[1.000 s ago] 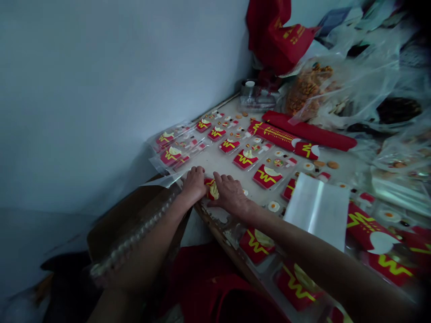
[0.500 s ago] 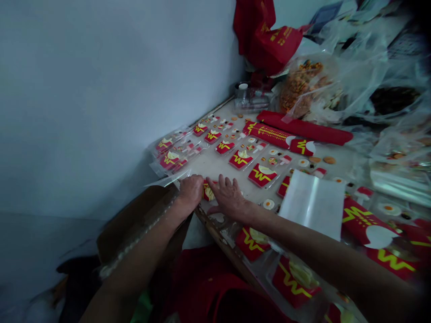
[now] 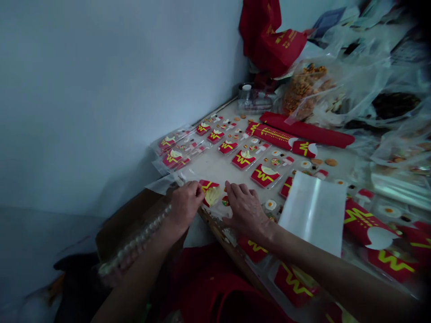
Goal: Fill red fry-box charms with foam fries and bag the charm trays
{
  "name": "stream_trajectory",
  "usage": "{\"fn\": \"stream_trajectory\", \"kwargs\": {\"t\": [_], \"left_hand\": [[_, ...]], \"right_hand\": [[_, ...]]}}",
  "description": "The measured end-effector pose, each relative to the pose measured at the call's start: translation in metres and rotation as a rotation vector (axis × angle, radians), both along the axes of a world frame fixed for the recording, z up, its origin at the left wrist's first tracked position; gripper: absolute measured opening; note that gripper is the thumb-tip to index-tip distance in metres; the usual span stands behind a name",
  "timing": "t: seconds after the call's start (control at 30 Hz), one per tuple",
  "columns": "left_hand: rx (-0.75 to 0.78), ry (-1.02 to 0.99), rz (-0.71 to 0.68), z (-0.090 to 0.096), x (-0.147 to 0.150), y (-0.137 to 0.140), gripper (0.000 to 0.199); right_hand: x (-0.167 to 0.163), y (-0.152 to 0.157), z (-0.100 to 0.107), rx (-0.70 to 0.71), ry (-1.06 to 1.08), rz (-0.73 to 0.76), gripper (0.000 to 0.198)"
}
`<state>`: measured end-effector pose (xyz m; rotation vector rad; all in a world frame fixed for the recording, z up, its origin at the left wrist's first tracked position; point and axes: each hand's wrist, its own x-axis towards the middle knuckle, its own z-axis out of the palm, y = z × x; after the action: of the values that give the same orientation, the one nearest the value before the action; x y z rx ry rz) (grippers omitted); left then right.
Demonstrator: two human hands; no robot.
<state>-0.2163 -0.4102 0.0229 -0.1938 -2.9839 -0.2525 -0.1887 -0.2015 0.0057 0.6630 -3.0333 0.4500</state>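
Observation:
At the near edge of the table, my left hand [image 3: 186, 202] is closed, its fingertips at the left end of a small clear plastic bag [image 3: 218, 211]. Inside that bag lie a red fries carton [image 3: 206, 185] with a yellow zigzag, pale fry-shaped pieces [image 3: 212, 195] and small round pieces. Over the bag's right end rests my right hand [image 3: 245, 208], palm down with its fingers stretched out. Beyond both hands are rows of similar filled bags [image 3: 243, 159]. A stack of filled bags [image 3: 173, 157] lies to the left.
A white sheet [image 3: 313, 211] lies beside my right forearm. Nested red cartons [image 3: 272, 134] and a long red roll [image 3: 306, 130] are farther back. Plastic sacks of small pieces [image 3: 308, 87] crowd the back right. Below the table's left corner stands a brown box [image 3: 124, 220].
My right hand has slid to the right along the bag, uncovering the carton and small pieces. My left hand has shifted slightly left and down. The view has moved a little.

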Motion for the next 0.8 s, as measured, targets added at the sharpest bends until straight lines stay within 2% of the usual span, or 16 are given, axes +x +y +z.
{"fn": "stream_trajectory", "kwargs": {"t": [0.07,0.2,0.3,0.37,0.43,0.47,0.6,0.73,0.8], "left_hand": [[0.072,0.027,-0.012,-0.003,0.003,-0.003,0.013],[0.231,-0.026,0.102,-0.001,0.002,-0.010,0.009],[0.197,-0.019,0.087,0.004,-0.006,-0.011,0.011],[0.185,0.004,0.133,0.005,-0.011,-0.009,0.010],[0.218,-0.003,0.178,0.005,-0.014,-0.005,0.008],[0.246,-0.010,0.156,0.004,-0.013,-0.002,0.007],[0.394,-0.053,0.008,-0.001,-0.001,0.011,0.009],[0.628,-0.188,0.062,0.000,0.000,0.011,0.009],[0.728,-0.243,0.116,0.003,-0.006,0.005,0.011]], "right_hand": [[0.003,-0.005,0.001,-0.004,-0.010,0.015,0.100],[0.005,-0.009,0.001,0.002,-0.003,0.035,0.099],[0.001,-0.010,0.000,-0.007,0.046,0.075,0.096],[-0.004,-0.011,-0.001,-0.018,0.066,0.092,0.094],[-0.007,-0.012,-0.002,-0.015,0.057,0.085,0.092],[-0.009,-0.013,-0.001,-0.013,0.042,0.078,0.093],[-0.011,-0.023,0.007,0.007,-0.006,0.051,0.096],[-0.019,-0.035,0.016,0.033,0.018,0.098,0.090],[-0.026,-0.033,0.015,-0.033,0.035,0.151,0.099]]}}
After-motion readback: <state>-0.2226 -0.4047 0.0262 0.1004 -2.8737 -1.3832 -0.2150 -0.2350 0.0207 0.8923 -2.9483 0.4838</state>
